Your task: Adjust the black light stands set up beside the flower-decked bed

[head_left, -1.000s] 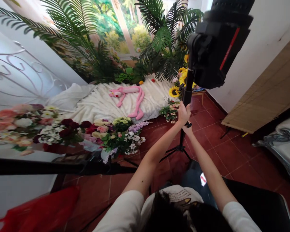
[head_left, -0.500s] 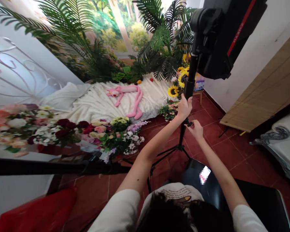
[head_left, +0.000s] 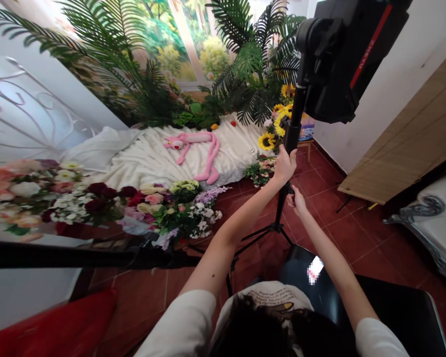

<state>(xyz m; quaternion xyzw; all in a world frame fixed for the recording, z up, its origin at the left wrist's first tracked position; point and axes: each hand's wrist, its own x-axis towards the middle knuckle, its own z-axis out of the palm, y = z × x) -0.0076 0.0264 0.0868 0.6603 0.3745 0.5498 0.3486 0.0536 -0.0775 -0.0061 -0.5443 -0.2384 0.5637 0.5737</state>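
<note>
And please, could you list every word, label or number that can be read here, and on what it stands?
"ZHIYU", sideways, on the red stripe of the black device; any further letters unclear.
Pale shirt: lettering too small to read.
Bright patch: pixelated, unreadable.

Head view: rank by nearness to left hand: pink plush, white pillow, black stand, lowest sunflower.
Nearest the left hand:
1. Black stand: in its grip
2. Lowest sunflower: just beyond, slightly left
3. Pink plush: left, on the bedding
4. White pillow: farther left
</note>
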